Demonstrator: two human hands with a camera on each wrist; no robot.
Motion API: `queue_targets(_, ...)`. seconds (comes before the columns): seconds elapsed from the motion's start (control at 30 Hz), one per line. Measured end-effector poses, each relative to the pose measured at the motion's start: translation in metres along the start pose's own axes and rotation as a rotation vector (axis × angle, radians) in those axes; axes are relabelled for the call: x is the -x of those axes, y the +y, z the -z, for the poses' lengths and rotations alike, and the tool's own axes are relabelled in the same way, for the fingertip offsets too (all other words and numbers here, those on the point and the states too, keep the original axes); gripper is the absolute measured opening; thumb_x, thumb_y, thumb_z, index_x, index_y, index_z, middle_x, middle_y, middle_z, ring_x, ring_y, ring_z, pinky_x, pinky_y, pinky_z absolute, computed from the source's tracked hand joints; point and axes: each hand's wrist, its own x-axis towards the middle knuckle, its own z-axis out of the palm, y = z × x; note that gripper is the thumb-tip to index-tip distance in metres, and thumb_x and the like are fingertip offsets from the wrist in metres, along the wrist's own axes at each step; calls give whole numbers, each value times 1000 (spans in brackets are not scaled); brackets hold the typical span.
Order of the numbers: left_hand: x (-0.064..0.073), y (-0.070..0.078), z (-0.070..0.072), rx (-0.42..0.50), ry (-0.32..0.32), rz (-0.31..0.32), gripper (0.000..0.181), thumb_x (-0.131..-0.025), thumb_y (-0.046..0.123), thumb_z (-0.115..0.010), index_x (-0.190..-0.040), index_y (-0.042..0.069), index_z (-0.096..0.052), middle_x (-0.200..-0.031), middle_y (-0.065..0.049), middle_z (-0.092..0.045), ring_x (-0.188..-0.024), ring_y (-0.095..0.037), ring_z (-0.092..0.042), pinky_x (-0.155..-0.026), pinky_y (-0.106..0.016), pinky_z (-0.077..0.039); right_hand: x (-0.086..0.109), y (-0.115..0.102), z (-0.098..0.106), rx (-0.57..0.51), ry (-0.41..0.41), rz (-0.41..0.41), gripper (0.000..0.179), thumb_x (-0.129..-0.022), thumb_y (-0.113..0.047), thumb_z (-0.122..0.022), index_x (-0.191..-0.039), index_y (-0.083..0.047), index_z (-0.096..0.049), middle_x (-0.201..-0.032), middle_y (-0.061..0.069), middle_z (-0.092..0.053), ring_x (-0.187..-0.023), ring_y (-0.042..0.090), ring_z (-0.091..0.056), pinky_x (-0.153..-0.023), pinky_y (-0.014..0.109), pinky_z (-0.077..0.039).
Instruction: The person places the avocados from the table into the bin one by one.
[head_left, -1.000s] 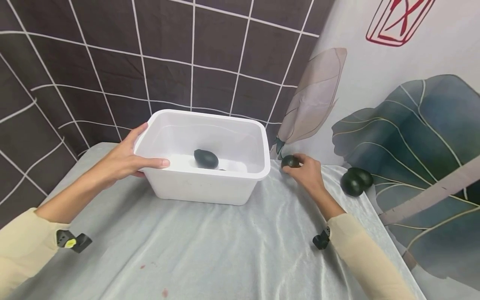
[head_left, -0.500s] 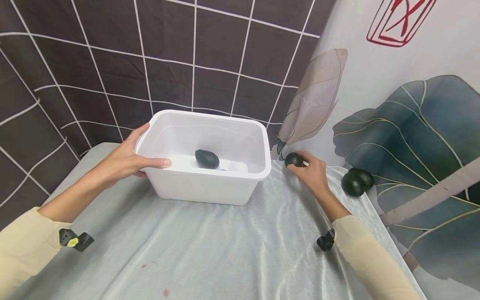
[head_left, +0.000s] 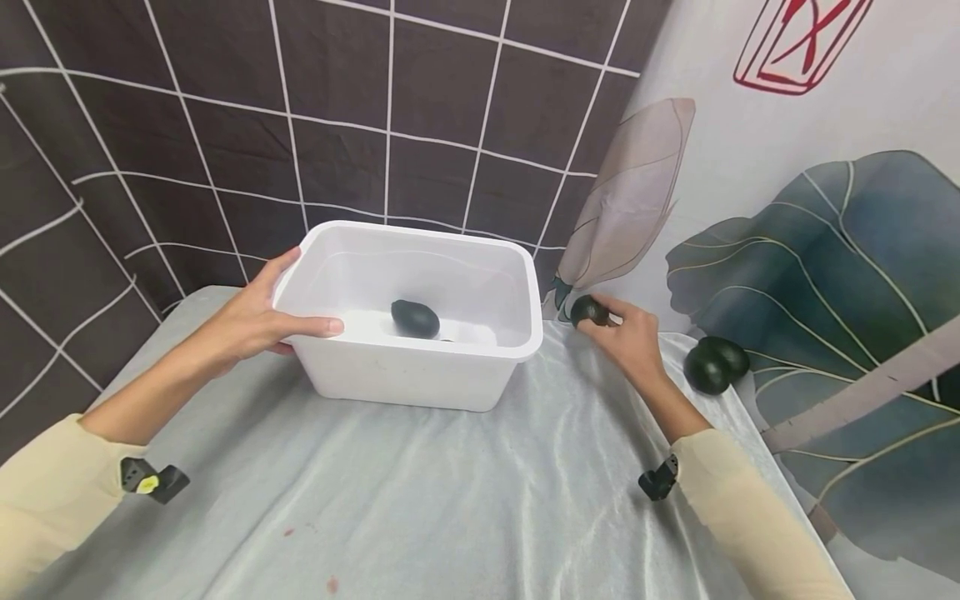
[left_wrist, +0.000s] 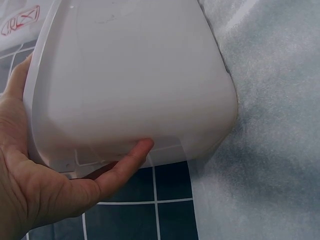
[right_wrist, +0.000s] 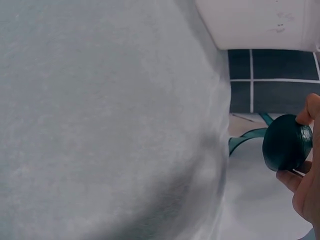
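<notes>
In the head view my left hand [head_left: 247, 325] grips the left end of a white plastic bin [head_left: 405, 375]. Its thumb lies along the front rim, while the other fingers are partly hidden by the end wall. Inside the bin lies a dark green avocado [head_left: 415, 319]; a small dark sliver beside it is mostly hidden by the front wall. Right of the bin, my right hand [head_left: 628, 340] pinches another avocado [head_left: 587, 311] between thumb and fingers. The right wrist view also shows this avocado [right_wrist: 285, 143] held at the fingertips, beyond the table's edge in that view.
Two more dark green avocados [head_left: 707, 368] lie against each other near the table's right edge. A pale grey cloth [head_left: 420, 492] covers the table. A dark hanging with white grid lines [head_left: 435, 100] stands behind the bin, and a leaf-printed white one [head_left: 720, 183] to the right.
My right hand has shifted slightly right and upward in the head view, carrying the avocado away from the bin's side. The left hand keeps its grip on the bin.
</notes>
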Motion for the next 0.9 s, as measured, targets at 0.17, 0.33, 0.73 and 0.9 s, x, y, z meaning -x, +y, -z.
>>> queue_targets(0.17, 0, 0, 0, 5, 0, -1, 136, -94, 36, -93, -183, 33, 10, -179, -28, -33, -153, -45, -49, -97, -59, -65, -2, -8, 6, -11, 2, 0, 53, -92, -24, -81, -143, -9, -79, -140, 22, -78, -121, 45, -80, -102, 55, -65)
queue_targets(0.33, 0, 0, 0, 8, 1, -1, 136, -94, 36, -93, -183, 32, 10, -179, -28, -33, -154, -45, -48, -96, -58, -65, -5, -15, 10, -13, 9, -2, 52, -93, -25, -80, -144, -13, -80, -141, 20, -79, -116, 42, -82, -89, 21, -62)
queue_targets(0.73, 0, 1, -1, 6, -1, -1, 136, -94, 36, -93, -183, 32, 10, -180, -28, -32, -154, -45, -48, -96, -59, -65, -11, -34, 17, -60, 1, -16, 53, -95, -30, -79, -146, -17, -79, -143, 19, -78, -117, 39, -82, -91, 27, -66)
queue_targets(0.9, 0, 1, -1, 1, -1, 4, 136, -94, 37, -93, -183, 32, 10, -179, -29, -32, -153, -45, -49, -97, -59, -65, -15, -42, 17, -80, 11, -1, 52, -95, -30, -79, -145, -17, -79, -142, 19, -78, -116, 38, -83, -99, 46, -67)
